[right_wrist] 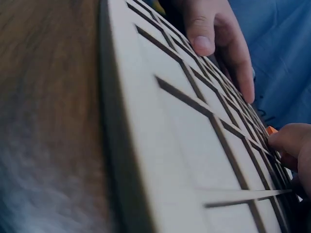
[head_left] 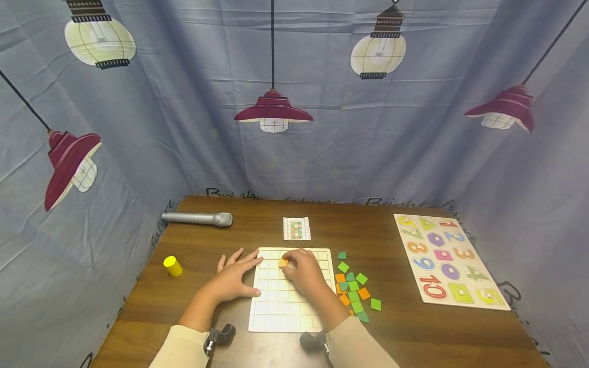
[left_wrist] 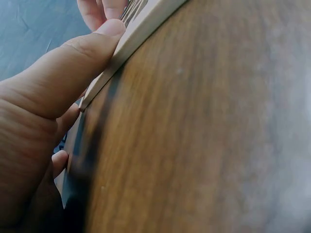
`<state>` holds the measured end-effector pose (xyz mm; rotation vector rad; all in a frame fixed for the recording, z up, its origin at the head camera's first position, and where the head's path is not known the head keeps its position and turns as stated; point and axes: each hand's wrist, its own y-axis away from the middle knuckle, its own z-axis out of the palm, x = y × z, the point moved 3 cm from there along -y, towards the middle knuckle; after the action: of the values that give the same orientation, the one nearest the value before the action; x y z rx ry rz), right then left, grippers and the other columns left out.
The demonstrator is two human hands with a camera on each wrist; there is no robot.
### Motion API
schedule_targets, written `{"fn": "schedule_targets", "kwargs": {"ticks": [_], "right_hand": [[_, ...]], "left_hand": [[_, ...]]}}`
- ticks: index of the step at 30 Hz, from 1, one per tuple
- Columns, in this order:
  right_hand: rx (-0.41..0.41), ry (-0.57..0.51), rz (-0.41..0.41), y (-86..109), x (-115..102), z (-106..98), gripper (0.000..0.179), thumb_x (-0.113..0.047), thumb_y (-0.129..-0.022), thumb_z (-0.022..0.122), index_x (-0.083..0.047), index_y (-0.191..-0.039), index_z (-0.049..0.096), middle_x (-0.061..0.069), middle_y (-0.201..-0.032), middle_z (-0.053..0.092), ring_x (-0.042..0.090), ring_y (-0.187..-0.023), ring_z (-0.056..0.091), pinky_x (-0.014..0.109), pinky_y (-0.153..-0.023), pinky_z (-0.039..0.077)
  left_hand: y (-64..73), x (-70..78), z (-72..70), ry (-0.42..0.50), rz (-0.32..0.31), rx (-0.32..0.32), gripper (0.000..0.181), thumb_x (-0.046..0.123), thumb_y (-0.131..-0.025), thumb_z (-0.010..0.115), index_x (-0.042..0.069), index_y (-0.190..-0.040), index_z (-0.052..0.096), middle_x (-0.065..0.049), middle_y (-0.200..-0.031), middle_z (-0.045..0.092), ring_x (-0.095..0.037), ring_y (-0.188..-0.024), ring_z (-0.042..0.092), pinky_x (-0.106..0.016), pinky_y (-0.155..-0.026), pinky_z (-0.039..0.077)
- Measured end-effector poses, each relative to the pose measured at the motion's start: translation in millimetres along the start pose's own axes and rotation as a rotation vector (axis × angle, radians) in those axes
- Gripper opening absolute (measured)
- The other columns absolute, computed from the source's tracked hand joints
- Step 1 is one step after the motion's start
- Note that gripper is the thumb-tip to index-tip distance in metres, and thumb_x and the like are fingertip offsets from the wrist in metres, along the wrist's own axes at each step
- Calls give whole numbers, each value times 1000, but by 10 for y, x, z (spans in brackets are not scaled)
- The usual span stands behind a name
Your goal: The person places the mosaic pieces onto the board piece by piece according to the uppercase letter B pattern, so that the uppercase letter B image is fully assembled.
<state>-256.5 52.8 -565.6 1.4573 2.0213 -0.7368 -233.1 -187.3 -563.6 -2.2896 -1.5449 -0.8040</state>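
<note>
A pale wooden grid board [head_left: 276, 306] lies flat in front of me, its squares framed by thin raised lines. My right hand [head_left: 306, 271] pinches an orange square tile [head_left: 282, 262] over the upper part of the grid. In the right wrist view only a bit of that orange tile [right_wrist: 271, 129] shows by the fingertips. My left hand [head_left: 233, 280] is spread at the board's left side, thumb and forefinger touching its edge. The left wrist view shows the thumb [left_wrist: 82, 60] against the board's rim [left_wrist: 141, 36].
Loose green and orange tiles [head_left: 353, 296] lie right of the board. A small pattern card [head_left: 287, 230] sits behind it. Farther right is a number puzzle board [head_left: 428, 255]. A grey microphone [head_left: 193, 219] and a yellow cylinder [head_left: 173, 266] stand or lie at left.
</note>
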Motion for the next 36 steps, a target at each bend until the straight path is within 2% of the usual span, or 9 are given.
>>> {"fn": "schedule_targets", "kwargs": {"ticks": [5,10,18,24,27,36], "right_hand": [[21,63,-16,7,19,13,26,-23,-91,81,-19,-116,76,-4,-123,70,18,-114,60,43,-100,55],[39,78,-15,7,38,21,26,-24,-91,81,-19,-116,76,-5,-118,70,16,-109,58,41,-97,55],[27,51,7,26,58,19,26,-24,-90,81,-21,-116,77,-9,-113,68,15,-109,57,42,-98,54],[4,32,24,13,81,6,27,-25,-90,80,-22,-117,77,-9,-115,67,18,-114,57,46,-102,53],[-9,38,37,23,98,7,26,-25,-90,80,-23,-116,78,-9,-116,67,19,-117,58,48,-103,53],[27,39,39,-16,67,5,22,-24,-91,80,-23,-112,79,-9,-112,68,20,-115,59,47,-103,53]], "left_hand": [[-10,16,-7,-3,-6,-4,94,55,-78,87,31,-159,46,10,-173,25,-40,-162,7,-75,-119,-11],[-5,24,-1,-2,-9,5,93,55,-79,87,31,-159,47,11,-173,26,-40,-162,8,-75,-119,-12],[-2,26,12,-2,-7,-5,94,56,-79,86,30,-160,46,10,-173,26,-41,-162,9,-76,-118,-11],[-5,32,5,3,-2,5,93,54,-79,87,29,-159,47,7,-173,26,-42,-162,8,-76,-118,-11],[0,36,18,-3,-8,-14,93,55,-80,86,30,-160,45,8,-174,25,-41,-162,7,-75,-119,-12],[-5,55,-18,3,-10,-14,92,53,-81,86,29,-160,46,7,-174,25,-41,-162,8,-76,-118,-12]]}}
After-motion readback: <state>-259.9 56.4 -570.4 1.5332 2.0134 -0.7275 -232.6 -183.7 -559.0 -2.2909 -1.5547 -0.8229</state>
